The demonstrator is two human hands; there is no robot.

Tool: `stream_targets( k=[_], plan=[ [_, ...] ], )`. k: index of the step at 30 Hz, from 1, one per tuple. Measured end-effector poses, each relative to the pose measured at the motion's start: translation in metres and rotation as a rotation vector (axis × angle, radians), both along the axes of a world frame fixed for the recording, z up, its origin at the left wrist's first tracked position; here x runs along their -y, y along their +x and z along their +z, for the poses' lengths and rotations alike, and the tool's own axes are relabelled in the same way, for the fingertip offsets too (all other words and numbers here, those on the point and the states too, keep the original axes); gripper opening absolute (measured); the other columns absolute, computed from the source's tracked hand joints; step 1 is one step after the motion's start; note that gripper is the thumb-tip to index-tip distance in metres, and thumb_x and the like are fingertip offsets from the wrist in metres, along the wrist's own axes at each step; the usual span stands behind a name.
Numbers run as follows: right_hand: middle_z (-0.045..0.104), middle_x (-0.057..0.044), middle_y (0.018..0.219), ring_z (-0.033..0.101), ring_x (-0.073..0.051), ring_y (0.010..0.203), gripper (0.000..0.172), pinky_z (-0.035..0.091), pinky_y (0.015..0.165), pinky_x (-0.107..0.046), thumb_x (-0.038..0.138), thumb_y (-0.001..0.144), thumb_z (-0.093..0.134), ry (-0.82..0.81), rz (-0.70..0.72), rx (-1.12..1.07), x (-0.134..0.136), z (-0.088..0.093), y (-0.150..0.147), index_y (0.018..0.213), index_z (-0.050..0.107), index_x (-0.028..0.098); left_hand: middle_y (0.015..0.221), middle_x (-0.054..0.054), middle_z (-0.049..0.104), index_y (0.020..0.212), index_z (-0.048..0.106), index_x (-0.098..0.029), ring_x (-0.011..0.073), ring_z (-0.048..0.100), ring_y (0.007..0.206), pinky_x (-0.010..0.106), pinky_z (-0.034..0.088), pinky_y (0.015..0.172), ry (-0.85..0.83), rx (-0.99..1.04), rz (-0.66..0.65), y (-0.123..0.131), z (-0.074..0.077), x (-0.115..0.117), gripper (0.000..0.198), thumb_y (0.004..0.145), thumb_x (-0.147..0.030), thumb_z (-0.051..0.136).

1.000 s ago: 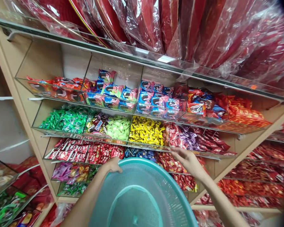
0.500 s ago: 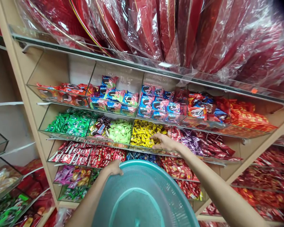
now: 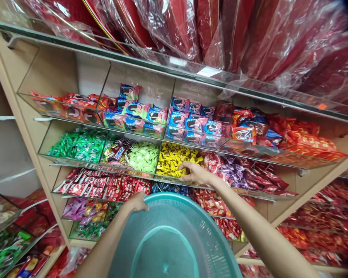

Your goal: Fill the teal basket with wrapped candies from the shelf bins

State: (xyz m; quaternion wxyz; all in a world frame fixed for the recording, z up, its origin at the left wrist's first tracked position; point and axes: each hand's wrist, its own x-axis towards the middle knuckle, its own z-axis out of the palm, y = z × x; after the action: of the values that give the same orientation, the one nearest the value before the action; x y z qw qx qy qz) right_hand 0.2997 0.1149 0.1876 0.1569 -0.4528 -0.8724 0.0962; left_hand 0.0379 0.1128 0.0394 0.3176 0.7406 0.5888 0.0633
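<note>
My left hand is closed on the left rim of a teal plastic basket, thumb over the inside edge. The basket tilts toward me, and its round bottom shows nothing inside. My right hand reaches over the front of a clear bin of yellow-wrapped candies. Its fingers are curved with a gap between them and the thumb, and nothing shows between them. Left of that bin lie pale green candies and brown Snickers bars; to the right are purple-wrapped candies.
Above, clear bins hold blue-and-pink cookie packs behind a glass front. Green candies fill the far-left bin. Red packets lie one shelf lower. Large red items in clear plastic crowd the top shelf. A wooden upright bounds the left side.
My right hand has shifted slightly left and down at the yellow candies. My view has moved a little closer to the shelves. The left hand still holds the basket.
</note>
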Motion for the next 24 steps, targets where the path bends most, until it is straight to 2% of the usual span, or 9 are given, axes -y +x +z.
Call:
stream_targets(
  k=[3, 6, 9, 14, 18, 19, 21, 24],
  plan=[
    [0.056, -0.004, 0.09, 0.05, -0.015, 0.078, 0.03, 0.038, 0.069, -0.024, 0.034, 0.069, 0.061, 0.019, 0.025, -0.051, -0.001, -0.001, 0.001, 0.092, 0.057, 0.016, 0.067, -0.002, 0.064, 0.07, 0.064, -0.018, 0.0137, 0.057, 0.064, 0.018, 0.034, 0.049, 0.0, 0.003, -0.005, 0.001, 0.001, 0.002, 0.024, 0.049, -0.029, 0.064],
    [0.057, -0.002, 0.081, 0.048, -0.013, 0.068, 0.024, 0.037, 0.063, -0.023, 0.03, 0.07, 0.06, 0.047, -0.003, -0.069, 0.0, -0.003, 0.0, 0.089, 0.057, 0.015, 0.067, -0.003, 0.064, 0.07, 0.064, -0.019, 0.0137, 0.057, 0.064, 0.018, 0.034, 0.05, 0.012, -0.021, -0.007, 0.002, 0.0, 0.003, 0.024, 0.049, -0.031, 0.065],
    [0.055, -0.001, 0.072, 0.046, -0.011, 0.06, 0.024, 0.036, 0.058, -0.022, 0.031, 0.072, 0.058, 0.096, -0.037, -0.118, 0.003, -0.003, -0.002, 0.089, 0.057, 0.014, 0.068, -0.002, 0.065, 0.07, 0.064, -0.019, 0.0138, 0.057, 0.064, 0.018, 0.035, 0.05, 0.012, -0.045, 0.001, 0.005, -0.001, 0.002, 0.025, 0.049, -0.032, 0.065],
    [0.059, -0.004, 0.087, 0.05, -0.012, 0.068, 0.028, 0.039, 0.062, -0.024, 0.036, 0.073, 0.056, 0.176, -0.083, -0.297, 0.009, 0.005, 0.001, 0.092, 0.057, 0.015, 0.068, -0.002, 0.065, 0.071, 0.064, -0.019, 0.0139, 0.058, 0.063, 0.018, 0.035, 0.05, 0.007, -0.036, -0.018, 0.008, -0.002, 0.001, 0.024, 0.05, -0.032, 0.064],
    [0.059, -0.004, 0.087, 0.052, -0.013, 0.072, 0.032, 0.041, 0.064, -0.025, 0.04, 0.072, 0.058, 0.188, -0.118, -0.504, 0.032, 0.015, -0.005, 0.094, 0.056, 0.016, 0.067, -0.002, 0.065, 0.071, 0.064, -0.019, 0.0135, 0.057, 0.063, 0.018, 0.034, 0.05, 0.005, -0.044, -0.042, 0.008, 0.001, 0.0, 0.024, 0.051, -0.032, 0.063],
    [0.059, -0.004, 0.086, 0.052, -0.012, 0.07, 0.033, 0.041, 0.063, -0.025, 0.04, 0.072, 0.059, 0.14, -0.114, -0.562, 0.041, 0.013, -0.01, 0.095, 0.056, 0.016, 0.068, -0.002, 0.065, 0.071, 0.064, -0.018, 0.0132, 0.056, 0.062, 0.018, 0.034, 0.05, 0.003, -0.048, -0.04, 0.008, 0.002, 0.0, 0.024, 0.052, -0.032, 0.063],
    [0.059, -0.002, 0.081, 0.054, -0.011, 0.067, 0.035, 0.043, 0.062, -0.024, 0.04, 0.071, 0.06, -0.067, -0.069, -0.655, 0.061, 0.0, -0.024, 0.096, 0.054, 0.017, 0.068, -0.001, 0.065, 0.073, 0.065, -0.018, 0.0125, 0.056, 0.062, 0.018, 0.034, 0.05, 0.002, -0.059, -0.049, 0.009, 0.003, 0.0, 0.024, 0.054, -0.031, 0.062],
    [0.061, -0.001, 0.074, 0.057, -0.011, 0.064, 0.035, 0.045, 0.059, -0.024, 0.04, 0.071, 0.06, -0.539, 0.067, -0.646, 0.092, -0.049, -0.046, 0.096, 0.053, 0.016, 0.067, -0.002, 0.063, 0.077, 0.065, -0.017, 0.0115, 0.054, 0.06, 0.017, 0.033, 0.05, 0.004, -0.09, -0.061, 0.01, 0.002, -0.001, 0.027, 0.054, -0.031, 0.062]
  ],
)
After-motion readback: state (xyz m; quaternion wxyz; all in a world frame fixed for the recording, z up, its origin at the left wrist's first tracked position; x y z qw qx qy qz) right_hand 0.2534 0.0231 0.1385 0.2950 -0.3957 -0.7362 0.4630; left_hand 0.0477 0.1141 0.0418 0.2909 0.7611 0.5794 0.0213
